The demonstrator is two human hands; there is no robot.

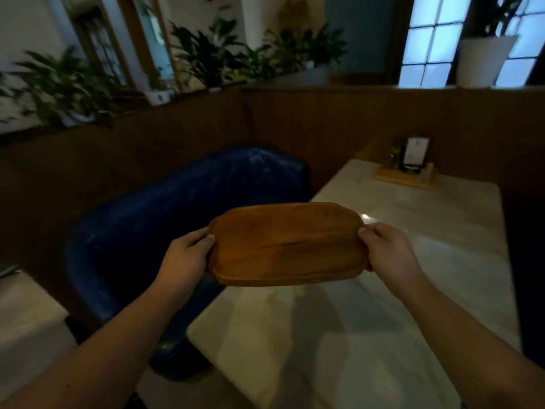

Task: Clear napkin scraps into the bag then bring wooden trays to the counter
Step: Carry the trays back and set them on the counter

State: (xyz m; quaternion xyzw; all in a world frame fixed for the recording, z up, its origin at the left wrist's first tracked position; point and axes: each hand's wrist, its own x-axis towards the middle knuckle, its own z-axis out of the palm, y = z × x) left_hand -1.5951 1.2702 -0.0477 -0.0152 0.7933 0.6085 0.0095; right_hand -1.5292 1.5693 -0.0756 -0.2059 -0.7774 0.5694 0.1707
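Wooden, stiff oblong brown trays [287, 245], seemingly light, we clamp at both ends, left hand [185, 258] and right hand [389, 249].

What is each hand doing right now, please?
Left hand: closed on the left end of the oblong brown wooden tray, held above the table.
Right hand: closed on the tray's right end.

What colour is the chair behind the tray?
Dark blue chair, glossy, seen in the head view, left of the wooden tray.
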